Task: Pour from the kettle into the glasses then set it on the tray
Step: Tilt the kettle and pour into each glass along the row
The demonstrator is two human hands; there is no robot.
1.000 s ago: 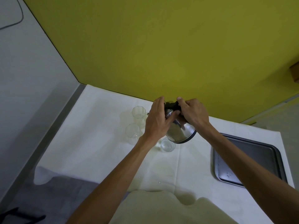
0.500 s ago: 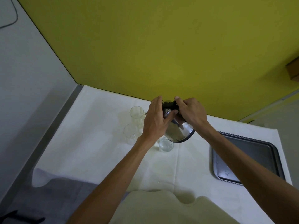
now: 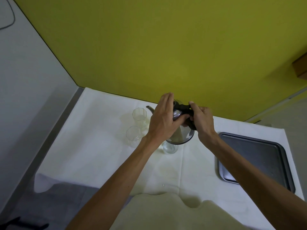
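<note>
With the right hand (image 3: 201, 121) gripping the handle and the left hand (image 3: 163, 119) cupping the tilted kettle (image 3: 181, 135), its spout (image 3: 150, 109) sits beside the far glass (image 3: 139, 116), so a slip could splash the cloth (image 3: 93, 146).

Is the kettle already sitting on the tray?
No, the kettle is held tilted above the glasses by the left hand and right hand, while the tray lies apart to the right.

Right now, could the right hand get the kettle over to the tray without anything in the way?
Probably yes. The right hand grips the kettle by its handle, and the tray lies close on that side, with only bare cloth between.
</note>
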